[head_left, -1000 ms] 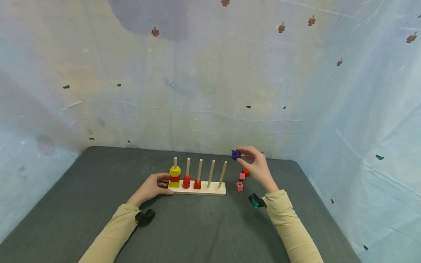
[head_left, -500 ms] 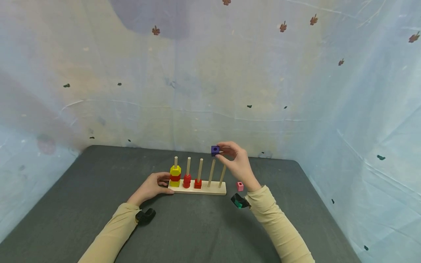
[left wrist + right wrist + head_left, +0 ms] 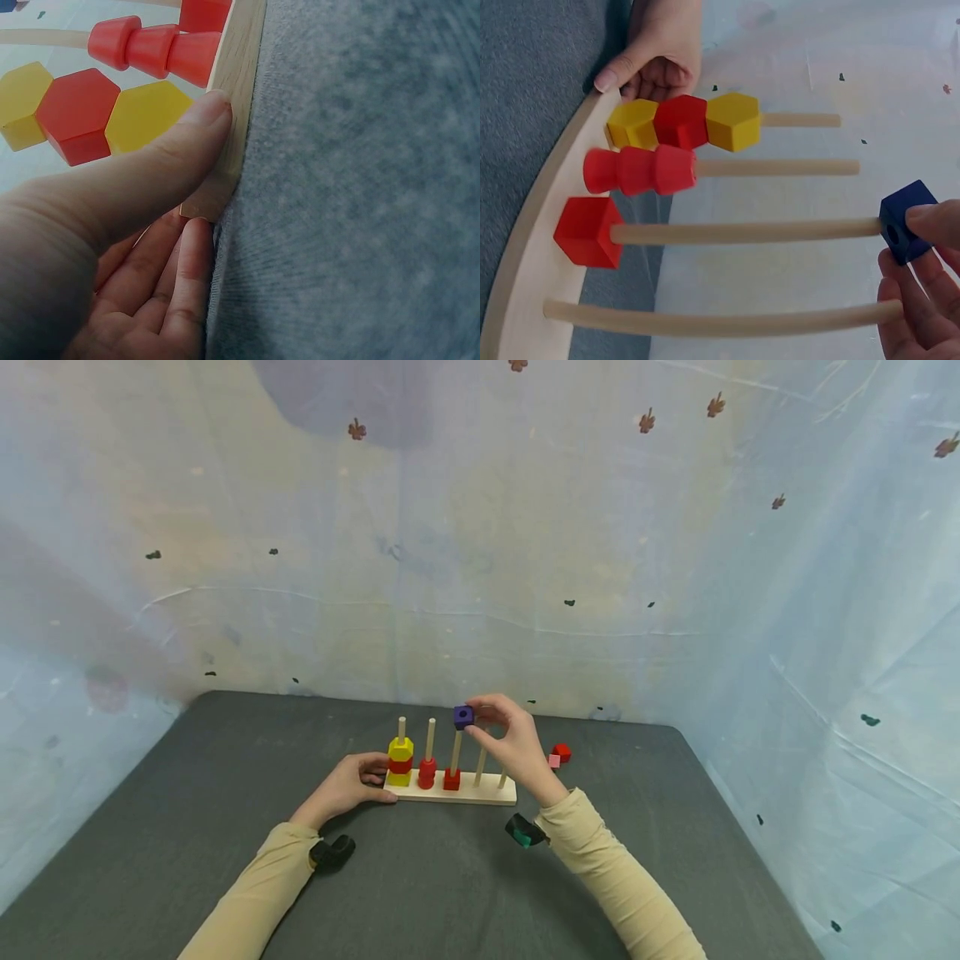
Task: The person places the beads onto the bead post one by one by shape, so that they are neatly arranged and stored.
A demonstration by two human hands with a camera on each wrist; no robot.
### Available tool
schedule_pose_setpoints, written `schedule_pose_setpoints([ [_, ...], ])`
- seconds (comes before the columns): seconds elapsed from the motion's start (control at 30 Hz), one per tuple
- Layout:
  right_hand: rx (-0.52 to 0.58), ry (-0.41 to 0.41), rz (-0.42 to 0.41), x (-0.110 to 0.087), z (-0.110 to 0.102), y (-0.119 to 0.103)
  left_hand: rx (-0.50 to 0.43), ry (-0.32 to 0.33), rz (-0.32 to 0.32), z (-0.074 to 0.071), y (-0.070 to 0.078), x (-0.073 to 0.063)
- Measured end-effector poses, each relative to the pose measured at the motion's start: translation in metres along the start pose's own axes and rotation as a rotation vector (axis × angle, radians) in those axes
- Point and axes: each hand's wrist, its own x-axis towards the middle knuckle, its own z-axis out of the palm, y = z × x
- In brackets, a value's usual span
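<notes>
A pale wooden pegboard (image 3: 491, 794) with several upright pegs stands on the table. Its left end is held by my left hand (image 3: 347, 789), the thumb on the near edge in the left wrist view. My right hand (image 3: 517, 750) pinches a dark blue cube bead (image 3: 907, 217) between thumb and fingers, right at the tip of the third peg (image 3: 750, 232). That peg has a red cube bead (image 3: 591, 232) at its base. Yellow and red hexagonal beads (image 3: 681, 122) fill the first peg's lower part. Red rounded beads (image 3: 639, 169) sit on the second.
To the right of the pegboard lie a red bead (image 3: 562, 752) and a pink bead (image 3: 554, 762) on the dark grey table (image 3: 420, 885). My right hand partly covers the two right-hand pegs. A pale patterned sheet (image 3: 480, 527) hangs behind the table.
My right hand has carried the blue cube bead leftward, from beyond the pegboard's right end to the third peg's tip. My left hand has stayed on the board's end.
</notes>
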Motion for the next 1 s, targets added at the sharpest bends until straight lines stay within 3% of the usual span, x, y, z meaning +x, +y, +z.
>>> schedule_pose_setpoints([
  [0.23, -0.017, 0.005, 0.035, -0.001, 0.007, 0.001, 0.001, -0.001, 0.005, 0.000, -0.001, 0.001],
  [0.47, -0.004, 0.064, 0.065, -0.004, 0.016, 0.039, 0.007, 0.002, 0.002, 0.000, -0.002, 0.001],
  [0.87, 0.047, 0.148, 0.217, -0.009, 0.027, 0.043, 0.000, -0.003, 0.011, -0.001, -0.002, 0.001],
  [1.0, 0.098, 0.153, 0.250, -0.013, 0.030, 0.032, -0.001, 0.000, 0.014, 0.000, -0.001, 0.001],
])
